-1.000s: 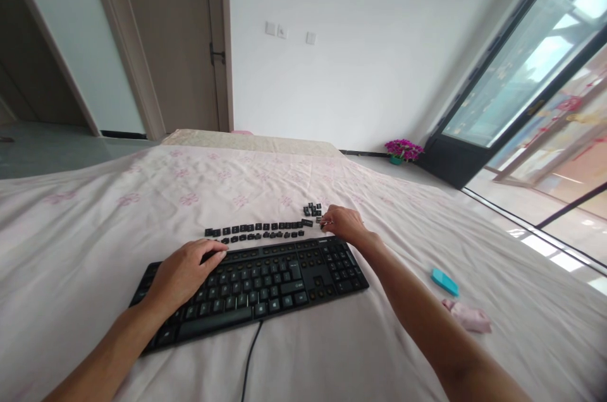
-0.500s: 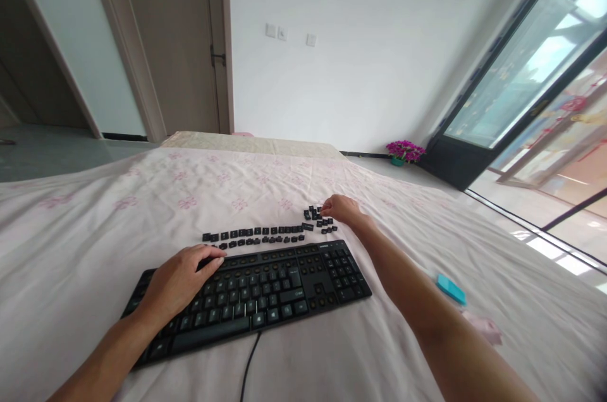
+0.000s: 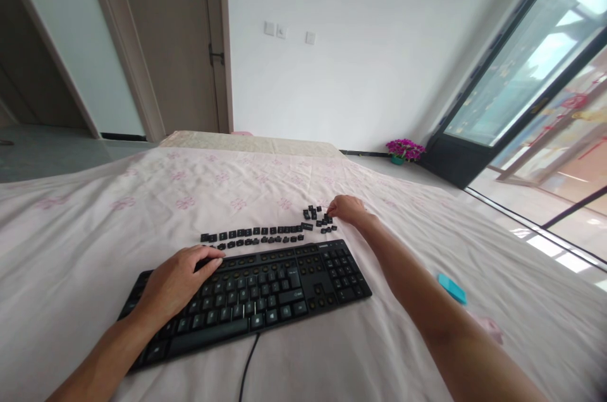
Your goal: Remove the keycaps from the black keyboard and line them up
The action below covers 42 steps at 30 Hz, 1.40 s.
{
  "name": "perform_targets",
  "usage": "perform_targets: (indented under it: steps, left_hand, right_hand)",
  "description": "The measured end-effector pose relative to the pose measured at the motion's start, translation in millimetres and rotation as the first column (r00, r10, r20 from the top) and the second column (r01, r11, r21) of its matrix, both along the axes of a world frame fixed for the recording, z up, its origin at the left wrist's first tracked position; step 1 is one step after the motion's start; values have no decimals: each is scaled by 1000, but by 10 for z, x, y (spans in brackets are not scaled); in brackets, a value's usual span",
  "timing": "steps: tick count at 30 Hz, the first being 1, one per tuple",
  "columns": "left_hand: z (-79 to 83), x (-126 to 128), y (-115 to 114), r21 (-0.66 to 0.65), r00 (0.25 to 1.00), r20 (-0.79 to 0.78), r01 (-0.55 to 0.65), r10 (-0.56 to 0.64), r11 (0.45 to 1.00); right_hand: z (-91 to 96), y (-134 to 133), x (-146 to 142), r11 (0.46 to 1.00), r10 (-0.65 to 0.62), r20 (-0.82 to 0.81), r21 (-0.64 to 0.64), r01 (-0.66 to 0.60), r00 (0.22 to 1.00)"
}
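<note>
A black keyboard (image 3: 227, 313) lies at a slant on the bedspread, with several keycaps off its upper rows and its right part. My left hand (image 3: 177, 282) rests over its left side, thumb and forefinger apart near the far edge. Beyond the keyboard, loose black keycaps form two rows (image 3: 256, 231). To their right is a small scattered group of keycaps (image 3: 313, 212). At that group's right side my right hand (image 3: 348, 209) pinches, its fingertips closed at a dark keycap (image 3: 327, 216); the fingers partly hide it.
The pale bedspread (image 3: 118, 237) has wrinkles and pink flowers. A blue flat object (image 3: 452, 289) lies right of my right forearm, beside a pink cloth-like item (image 3: 490, 329). The keyboard's cable (image 3: 247, 367) runs toward me. Purple flowers (image 3: 405, 149) stand on the floor near the glass door.
My right hand has shifted slightly right and toward me, from the top of the scattered keycaps to their right side. My left hand has stayed on the keyboard.
</note>
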<state>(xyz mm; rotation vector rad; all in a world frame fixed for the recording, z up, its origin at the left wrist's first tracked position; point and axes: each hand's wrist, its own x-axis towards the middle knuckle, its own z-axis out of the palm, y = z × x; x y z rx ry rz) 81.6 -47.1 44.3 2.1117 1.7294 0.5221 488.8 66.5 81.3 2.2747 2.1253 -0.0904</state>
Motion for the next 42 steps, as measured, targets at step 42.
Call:
perform_targets:
  steps: [42]
  left_hand:
    - [-12,-4,3,4,1000,-2,-1,1,1000]
  right_hand:
    - [-57,-31,-569,980,186,30,60,-187,982]
